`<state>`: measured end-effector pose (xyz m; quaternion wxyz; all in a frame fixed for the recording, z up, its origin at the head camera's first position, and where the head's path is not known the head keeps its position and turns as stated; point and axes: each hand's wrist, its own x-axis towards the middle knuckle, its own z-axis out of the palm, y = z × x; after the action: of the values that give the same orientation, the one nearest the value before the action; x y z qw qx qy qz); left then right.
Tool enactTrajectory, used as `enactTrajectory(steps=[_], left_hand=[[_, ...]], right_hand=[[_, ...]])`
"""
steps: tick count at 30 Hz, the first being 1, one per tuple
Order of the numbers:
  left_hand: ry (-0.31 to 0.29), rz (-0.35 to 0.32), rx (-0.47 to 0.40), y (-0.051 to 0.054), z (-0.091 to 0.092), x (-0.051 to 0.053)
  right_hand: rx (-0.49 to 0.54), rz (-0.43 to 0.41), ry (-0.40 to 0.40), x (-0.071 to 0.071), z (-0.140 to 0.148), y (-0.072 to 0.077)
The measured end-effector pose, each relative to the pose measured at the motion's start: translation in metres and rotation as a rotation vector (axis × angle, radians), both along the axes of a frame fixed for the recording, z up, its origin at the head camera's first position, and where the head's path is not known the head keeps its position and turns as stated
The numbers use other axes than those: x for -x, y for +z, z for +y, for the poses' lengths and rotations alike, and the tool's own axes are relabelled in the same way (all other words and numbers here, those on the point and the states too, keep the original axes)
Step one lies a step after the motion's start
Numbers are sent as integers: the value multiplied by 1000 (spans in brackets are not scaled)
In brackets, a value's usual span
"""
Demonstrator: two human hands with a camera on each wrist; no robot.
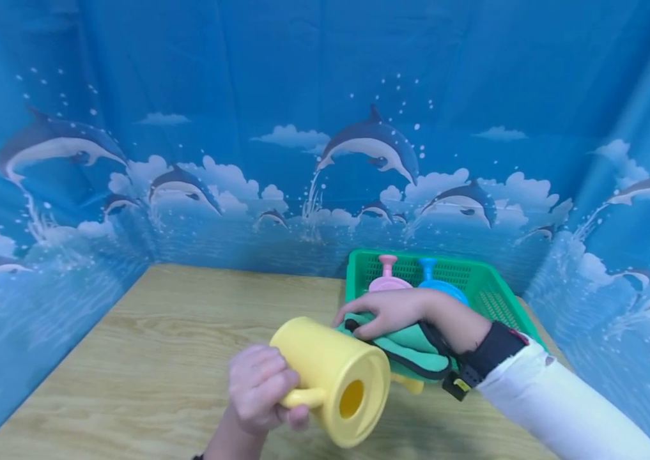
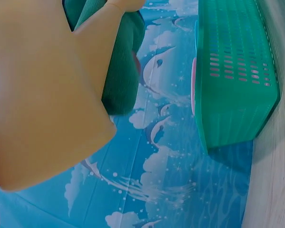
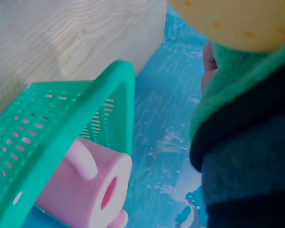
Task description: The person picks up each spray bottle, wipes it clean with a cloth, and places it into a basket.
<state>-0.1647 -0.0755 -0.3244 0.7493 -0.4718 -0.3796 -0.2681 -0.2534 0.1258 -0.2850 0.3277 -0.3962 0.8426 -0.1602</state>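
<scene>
A yellow watering can [image 1: 325,358] is held up off the table, tipped on its side with its round opening towards me. My left hand [image 1: 261,386] grips its handle. In the right hand [image 1: 399,310] is a green cloth [image 1: 417,361] with black edging, its fingers bent over it against the can's far side. The left wrist view shows the can's body [image 2: 42,95] large, with the green cloth [image 2: 123,76] behind its spout [image 2: 96,45]. Dotted holes mark the can's sprinkler head [image 3: 237,23] at the top of the right wrist view. The cloth hides the right palm.
A green plastic basket [image 1: 353,271] stands at the back right of the wooden table [image 1: 146,358]. It holds a pink watering can [image 1: 389,282] and a blue one [image 1: 442,291]. A dolphin-print curtain [image 1: 278,76] surrounds the table's back and sides.
</scene>
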Motion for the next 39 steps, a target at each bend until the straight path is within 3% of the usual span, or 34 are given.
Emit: enactTrajectory(steps=[5, 13, 20, 25, 30, 35, 39], left_hand=[[-2, -29, 11, 0, -3, -1], [-5, -17, 12, 5, -6, -2], [-19, -22, 3, 4, -7, -1], [-44, -43, -10, 4, -8, -2], [-83, -110, -63, -1, -14, -3], [-106, -171, -108, -6, -18, -1], [-88, -145, -113, -6, -19, 0]], right_hand=[[-19, -2, 39, -5, 8, 4], [-69, 16, 115, -14, 21, 12], [-49, 18, 107, -16, 40, 17], [59, 110, 27, -14, 57, 19], [174, 178, -75, -13, 76, 15], [294, 224, -144, -18, 98, -4], [387, 259, -252, -28, 111, -25]])
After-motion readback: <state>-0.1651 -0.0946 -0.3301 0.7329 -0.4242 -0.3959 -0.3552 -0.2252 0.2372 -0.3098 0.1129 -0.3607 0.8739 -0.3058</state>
